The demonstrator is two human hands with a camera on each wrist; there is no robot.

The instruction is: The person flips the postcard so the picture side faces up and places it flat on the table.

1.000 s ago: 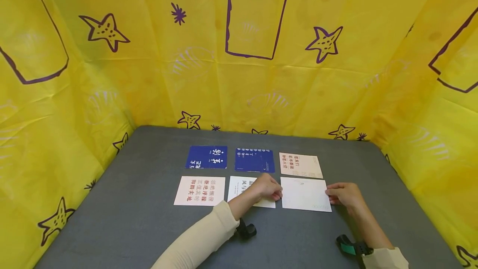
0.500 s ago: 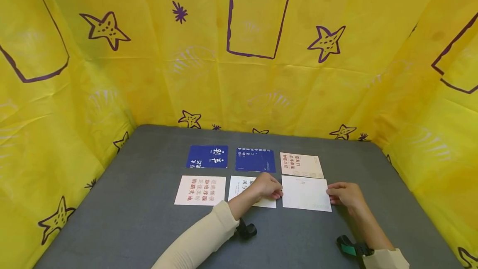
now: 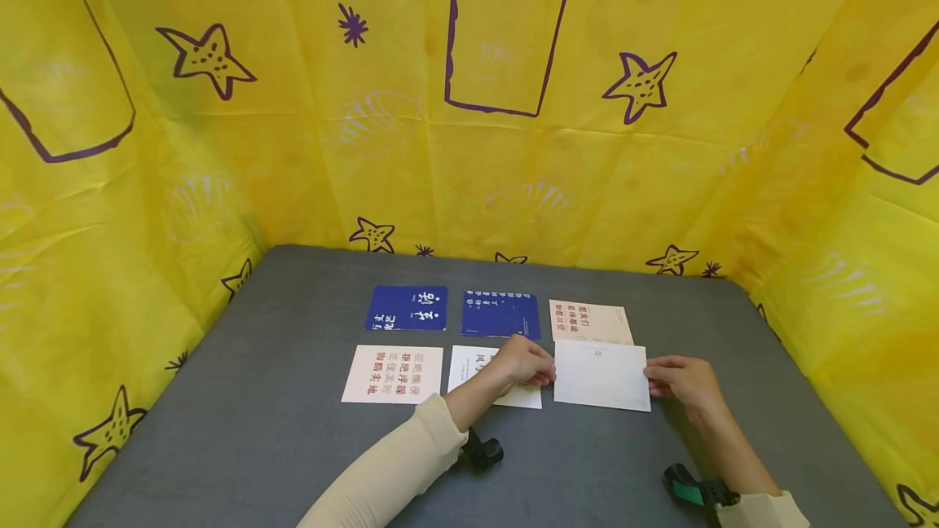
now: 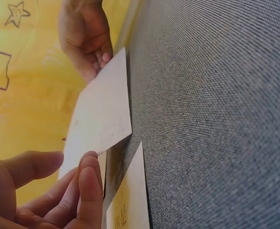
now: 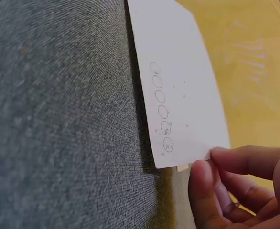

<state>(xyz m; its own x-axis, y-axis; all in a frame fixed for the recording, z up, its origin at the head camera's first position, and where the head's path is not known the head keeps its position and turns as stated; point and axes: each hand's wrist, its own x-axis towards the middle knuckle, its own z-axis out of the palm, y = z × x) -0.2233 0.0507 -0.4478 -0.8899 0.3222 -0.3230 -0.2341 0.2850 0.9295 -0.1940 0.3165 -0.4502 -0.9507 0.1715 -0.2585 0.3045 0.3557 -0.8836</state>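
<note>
A white postcard (image 3: pixel 601 375), with faint print and a row of small circles, is held by its two short sides, a little above the table. My left hand (image 3: pixel 525 361) pinches its left edge, over the right part of a white card with dark characters (image 3: pixel 469 365). At the opposite edge, my right hand (image 3: pixel 682 381) grips the postcard between thumb and fingers (image 5: pixel 204 179). The postcard's far edge overlaps the near part of a pale pink card (image 3: pixel 590 320) behind it. Its underside is hidden.
Two blue cards (image 3: pixel 406 308) with white characters lie in the back row. At the front left is a pink card with red characters (image 3: pixel 393 373). The grey table (image 3: pixel 220 430) is surrounded by a yellow patterned curtain (image 3: pixel 308 161).
The white postcard has risen slightly and shifted away from me, so it now covers the near edge of the pale pink card. Both hands moved with it; the other cards stayed put.
</note>
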